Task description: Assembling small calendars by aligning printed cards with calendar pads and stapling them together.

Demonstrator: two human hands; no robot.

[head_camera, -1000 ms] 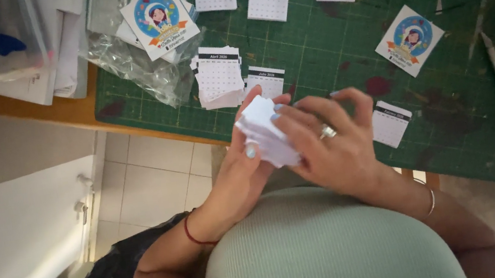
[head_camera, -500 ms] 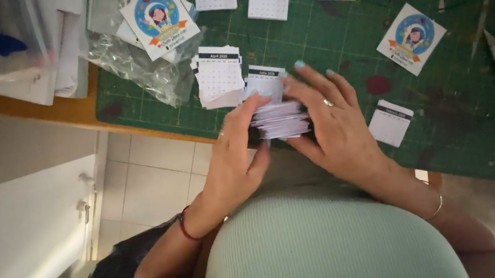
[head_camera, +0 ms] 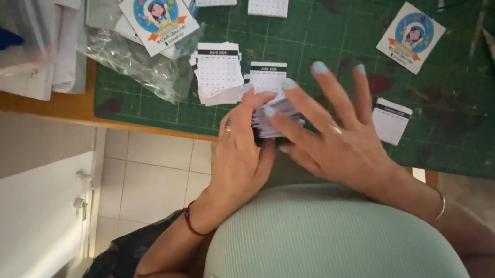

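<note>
Stack of small white cards (head_camera: 272, 122): held edge-on at the near edge of the green cutting mat (head_camera: 336, 36), over the table edge. Left hand (head_camera: 241, 159): curled around the stack from below. Right hand (head_camera: 331, 134): fingers spread wide, fingertips resting on the stack's top and side. Clear plastic bag (head_camera: 133, 61): crumpled on the mat's left end, round-picture cards (head_camera: 157, 13) lying on it. Loose calendar sheets (head_camera: 219, 72) just beyond the hands.
</note>
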